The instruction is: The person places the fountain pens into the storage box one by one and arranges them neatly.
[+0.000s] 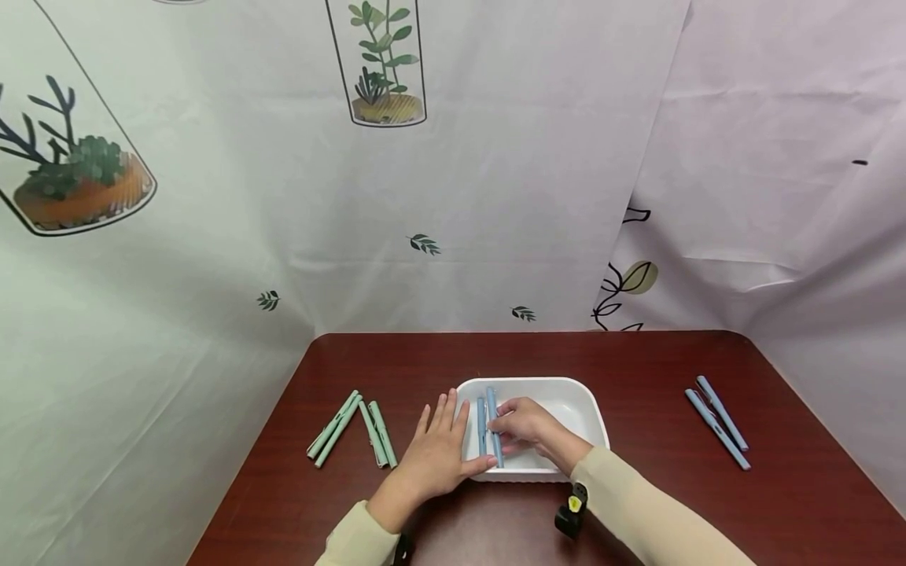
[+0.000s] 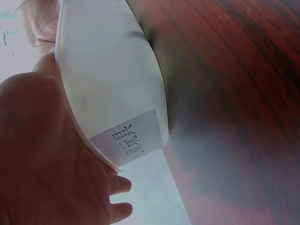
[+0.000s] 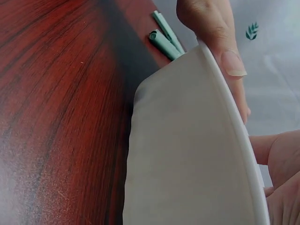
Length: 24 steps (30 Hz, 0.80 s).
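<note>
A white tray (image 1: 575, 417) stands near the middle of the table, with two blue pens inside at its left end. My right hand (image 1: 527, 428) reaches over the tray's front rim and pinches one blue pen (image 1: 491, 402). Just left of it lies the other blue pen (image 1: 481, 424). My left hand (image 1: 435, 456) rests along the tray's left rim, fingers straight and thumb over the front left corner. In the left wrist view the palm lies beside the tray's wall (image 2: 108, 70), which bears a printed label (image 2: 129, 140). The tray hides the right fingertips in the right wrist view.
Several green pens (image 1: 336, 428) lie in two groups on the table left of the tray, one group (image 1: 378, 434) close to the left hand. Two more blue pens (image 1: 718, 420) lie at the right. A patterned white cloth (image 1: 495, 196) hangs behind the dark red table (image 1: 658, 472).
</note>
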Each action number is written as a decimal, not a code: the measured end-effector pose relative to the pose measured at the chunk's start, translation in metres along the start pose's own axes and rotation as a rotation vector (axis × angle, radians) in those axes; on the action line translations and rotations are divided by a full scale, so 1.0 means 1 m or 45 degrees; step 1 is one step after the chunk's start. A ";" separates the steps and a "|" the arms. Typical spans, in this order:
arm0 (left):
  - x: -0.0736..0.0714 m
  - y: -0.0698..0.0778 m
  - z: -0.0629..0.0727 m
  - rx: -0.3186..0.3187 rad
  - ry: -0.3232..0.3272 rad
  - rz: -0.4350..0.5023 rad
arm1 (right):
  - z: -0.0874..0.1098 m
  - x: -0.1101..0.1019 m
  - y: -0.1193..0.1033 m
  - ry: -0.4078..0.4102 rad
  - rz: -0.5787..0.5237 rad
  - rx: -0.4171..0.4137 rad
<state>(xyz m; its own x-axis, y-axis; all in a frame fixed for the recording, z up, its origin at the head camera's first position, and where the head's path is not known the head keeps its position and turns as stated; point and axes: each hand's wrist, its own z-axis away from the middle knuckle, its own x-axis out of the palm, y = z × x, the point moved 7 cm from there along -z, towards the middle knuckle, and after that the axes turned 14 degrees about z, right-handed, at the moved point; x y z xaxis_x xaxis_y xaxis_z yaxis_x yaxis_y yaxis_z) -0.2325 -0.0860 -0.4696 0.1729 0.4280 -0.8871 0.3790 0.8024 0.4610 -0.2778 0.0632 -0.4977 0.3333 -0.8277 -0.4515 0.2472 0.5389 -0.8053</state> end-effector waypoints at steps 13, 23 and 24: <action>0.001 0.001 0.001 0.003 0.006 0.009 | -0.005 0.005 0.008 -0.037 0.075 0.083; 0.000 -0.001 0.000 0.006 0.006 -0.003 | -0.006 0.006 0.007 -0.026 0.160 0.088; 0.001 -0.001 0.000 0.005 0.005 -0.003 | -0.006 0.006 0.007 -0.019 0.173 0.084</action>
<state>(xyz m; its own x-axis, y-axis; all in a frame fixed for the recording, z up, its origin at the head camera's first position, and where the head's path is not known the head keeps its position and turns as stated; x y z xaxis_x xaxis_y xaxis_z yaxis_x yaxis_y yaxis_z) -0.2331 -0.0863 -0.4704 0.1689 0.4278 -0.8879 0.3830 0.8016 0.4591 -0.2798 0.0608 -0.5082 0.3813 -0.7441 -0.5485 0.2581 0.6555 -0.7098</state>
